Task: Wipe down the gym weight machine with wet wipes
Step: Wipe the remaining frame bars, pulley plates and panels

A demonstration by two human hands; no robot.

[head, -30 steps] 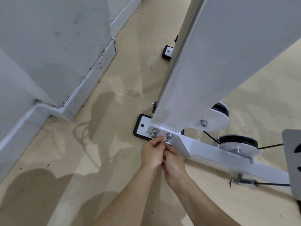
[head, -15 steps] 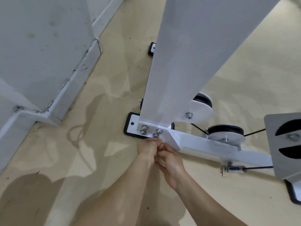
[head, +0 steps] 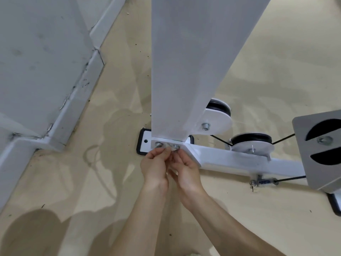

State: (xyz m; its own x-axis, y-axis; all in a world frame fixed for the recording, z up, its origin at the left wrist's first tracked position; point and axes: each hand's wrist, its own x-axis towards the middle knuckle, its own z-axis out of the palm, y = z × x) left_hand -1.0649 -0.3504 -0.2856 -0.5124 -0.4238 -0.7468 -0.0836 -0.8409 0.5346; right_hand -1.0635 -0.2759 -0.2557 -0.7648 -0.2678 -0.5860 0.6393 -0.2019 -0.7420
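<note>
Well, my hands meet at the bolts (head: 175, 146) at the foot of the machine (head: 184, 71) — my left hand (head: 155, 168) pinches a small pale wipe (head: 168, 145), mostly hidden. My right hand (head: 186, 169) curls beside it — its grip I can't tell.

fiddly work down low

low centre of the frame, left hand (head: 156, 167) and right hand (head: 186, 170) meet, fingers curled, pinching a small pale wipe (head: 168, 145) against the bolts (head: 175, 147) at the foot of the white upright (head: 184, 71).
</note>
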